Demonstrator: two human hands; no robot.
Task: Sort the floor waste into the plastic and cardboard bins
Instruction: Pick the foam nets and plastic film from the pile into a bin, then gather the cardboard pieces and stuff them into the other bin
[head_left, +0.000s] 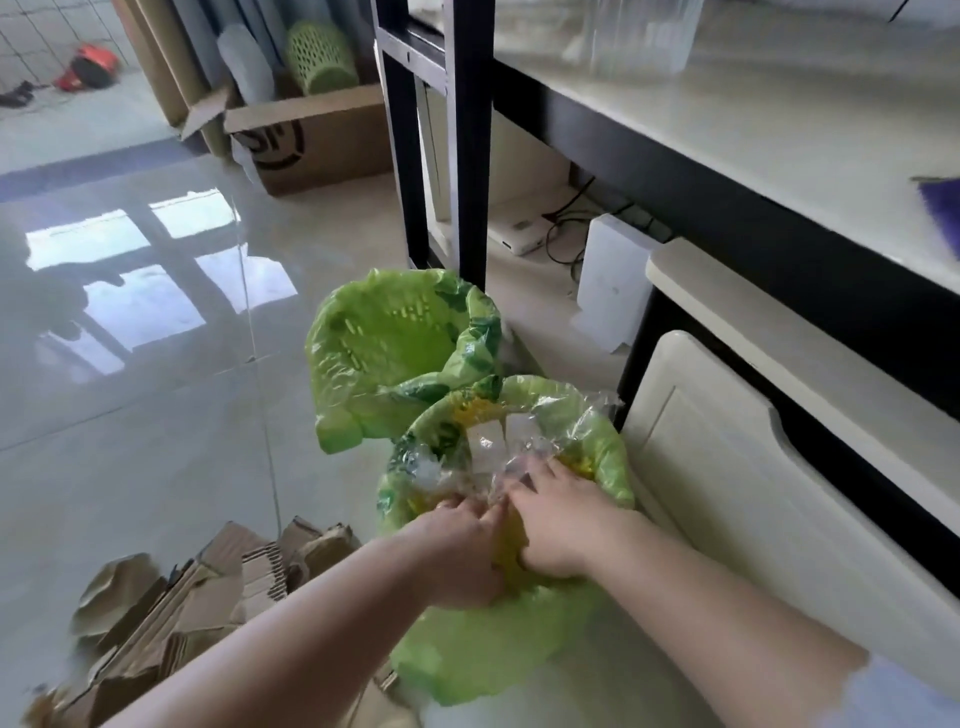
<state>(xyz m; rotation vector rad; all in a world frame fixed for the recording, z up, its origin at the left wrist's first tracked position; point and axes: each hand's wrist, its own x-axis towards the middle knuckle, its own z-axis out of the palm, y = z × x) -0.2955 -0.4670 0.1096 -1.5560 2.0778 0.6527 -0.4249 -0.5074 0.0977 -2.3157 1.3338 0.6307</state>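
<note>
Two bins lined with green bags stand on the floor by the cabinet. The far bin shows nothing inside. The near bin holds crumpled clear plastic wrap. Both my hands are inside its mouth. My left hand grips the plastic at the near edge with curled fingers. My right hand lies on top of the plastic, fingers spread and pressing down. A pile of torn brown cardboard lies on the floor at lower left.
A cream cabinet stands right of the bins, under a white counter. Black frame legs rise behind the far bin. An open cardboard box and a green basket sit at the back. Glossy tile floor stretches left.
</note>
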